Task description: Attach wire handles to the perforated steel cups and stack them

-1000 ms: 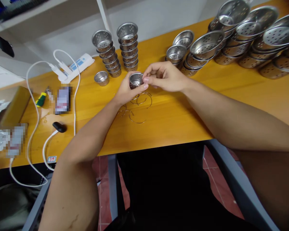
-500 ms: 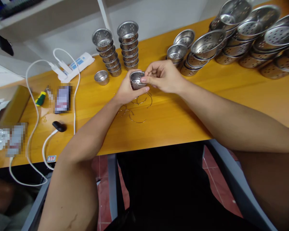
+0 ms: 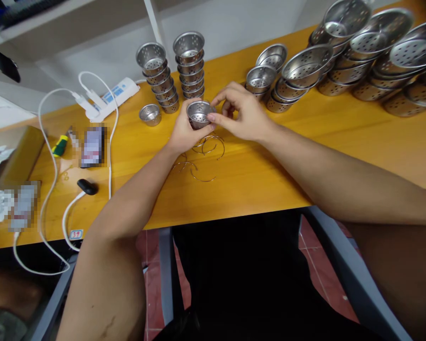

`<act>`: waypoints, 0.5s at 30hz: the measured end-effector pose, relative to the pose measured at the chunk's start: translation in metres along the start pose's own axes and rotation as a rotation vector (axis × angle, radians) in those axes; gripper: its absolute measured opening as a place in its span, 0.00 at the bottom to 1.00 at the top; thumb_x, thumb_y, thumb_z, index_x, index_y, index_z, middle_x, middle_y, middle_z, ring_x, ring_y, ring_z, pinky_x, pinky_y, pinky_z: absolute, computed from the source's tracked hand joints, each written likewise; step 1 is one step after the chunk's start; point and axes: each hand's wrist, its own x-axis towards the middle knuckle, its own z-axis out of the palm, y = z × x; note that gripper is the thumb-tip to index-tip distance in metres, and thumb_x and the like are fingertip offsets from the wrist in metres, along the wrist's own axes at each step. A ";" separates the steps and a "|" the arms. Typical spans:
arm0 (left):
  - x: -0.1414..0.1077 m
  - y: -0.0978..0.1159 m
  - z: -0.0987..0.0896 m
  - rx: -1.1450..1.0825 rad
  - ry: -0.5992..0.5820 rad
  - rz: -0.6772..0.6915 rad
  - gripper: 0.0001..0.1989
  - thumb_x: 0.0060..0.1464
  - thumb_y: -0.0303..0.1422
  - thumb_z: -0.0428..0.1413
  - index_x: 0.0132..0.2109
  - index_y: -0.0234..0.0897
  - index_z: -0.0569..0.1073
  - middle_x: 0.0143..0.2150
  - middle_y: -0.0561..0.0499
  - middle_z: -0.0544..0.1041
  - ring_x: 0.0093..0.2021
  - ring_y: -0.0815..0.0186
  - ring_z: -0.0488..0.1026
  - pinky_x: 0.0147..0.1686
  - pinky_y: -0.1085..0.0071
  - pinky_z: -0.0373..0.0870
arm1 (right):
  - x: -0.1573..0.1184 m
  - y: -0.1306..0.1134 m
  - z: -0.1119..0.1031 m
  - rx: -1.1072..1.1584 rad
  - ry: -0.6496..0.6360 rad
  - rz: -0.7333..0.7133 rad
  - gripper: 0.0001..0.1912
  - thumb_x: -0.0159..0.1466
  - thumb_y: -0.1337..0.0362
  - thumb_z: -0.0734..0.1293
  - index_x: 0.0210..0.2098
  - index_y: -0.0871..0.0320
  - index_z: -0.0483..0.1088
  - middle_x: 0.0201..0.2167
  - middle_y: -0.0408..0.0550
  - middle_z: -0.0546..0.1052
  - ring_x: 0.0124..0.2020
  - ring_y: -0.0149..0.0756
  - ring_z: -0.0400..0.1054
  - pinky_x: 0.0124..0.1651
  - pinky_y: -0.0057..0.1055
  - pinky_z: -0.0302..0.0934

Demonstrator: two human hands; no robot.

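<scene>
Held cup, head view: the small metal cup (image 3: 199,115) with holes is up in the hands above the desk (image 3: 255,177); it is the middle of my clock.
Left hand: this hand (image 3: 184,130) is wrapped around the cup, with its thumb on the near side.
Right hand: this hand (image 3: 243,113) is at 3 o'clock, thumb and pointing finger at the rim. I cannot tell if they pinch a wire.
Rim work: it looks like the right fingers are working along the rim. The next move seems to call for a firm left hold and a light, careful right touch.
Wires: thin bent wires (image 3: 203,181) lie at 6 o'clock.
Cup stacks: two tall stacks (image 3: 156,78) stand between 10 and 12 o'clock, and bigger cups (image 3: 301,76) near 2 o'clock.
Hidden cup parts: fingers cover its far side and its bottom.
Hidden wires: the left wrist may cover some.
Cut-off cups: the biggest ones run off the right edge.
Phone: blurry squares hide the phone (image 3: 92,147), past 8 o'clock.
</scene>
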 end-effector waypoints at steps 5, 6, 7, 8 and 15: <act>0.001 0.005 0.000 -0.010 -0.017 -0.042 0.46 0.66 0.56 0.75 0.78 0.46 0.64 0.68 0.40 0.79 0.70 0.47 0.83 0.76 0.42 0.80 | -0.003 -0.006 0.000 -0.099 -0.044 -0.048 0.41 0.66 0.26 0.82 0.66 0.44 0.79 0.63 0.56 0.81 0.57 0.62 0.80 0.67 0.60 0.79; 0.001 0.006 0.000 -0.011 -0.018 -0.044 0.46 0.66 0.56 0.75 0.78 0.46 0.64 0.68 0.40 0.79 0.69 0.47 0.83 0.76 0.43 0.81 | -0.004 -0.006 0.001 -0.113 -0.049 -0.051 0.41 0.66 0.26 0.82 0.66 0.44 0.79 0.63 0.56 0.82 0.57 0.62 0.80 0.67 0.60 0.79; 0.001 0.007 0.000 -0.011 -0.011 -0.050 0.46 0.66 0.56 0.76 0.77 0.46 0.65 0.68 0.41 0.79 0.69 0.48 0.84 0.75 0.43 0.81 | -0.003 -0.006 0.001 -0.122 -0.055 -0.053 0.41 0.66 0.25 0.82 0.65 0.44 0.80 0.63 0.56 0.82 0.56 0.61 0.80 0.67 0.61 0.79; 0.001 0.007 0.000 -0.007 0.000 -0.058 0.45 0.65 0.56 0.77 0.76 0.46 0.65 0.68 0.41 0.80 0.68 0.48 0.84 0.75 0.43 0.82 | -0.003 -0.005 0.000 -0.125 -0.059 -0.052 0.41 0.65 0.25 0.82 0.64 0.44 0.80 0.63 0.56 0.82 0.56 0.62 0.80 0.68 0.62 0.79; 0.000 0.008 -0.002 0.005 0.012 -0.018 0.49 0.64 0.57 0.77 0.77 0.45 0.63 0.69 0.38 0.80 0.70 0.47 0.84 0.75 0.44 0.82 | -0.002 0.001 0.003 -0.107 -0.050 -0.065 0.34 0.65 0.27 0.82 0.57 0.42 0.84 0.64 0.56 0.82 0.64 0.66 0.77 0.73 0.69 0.77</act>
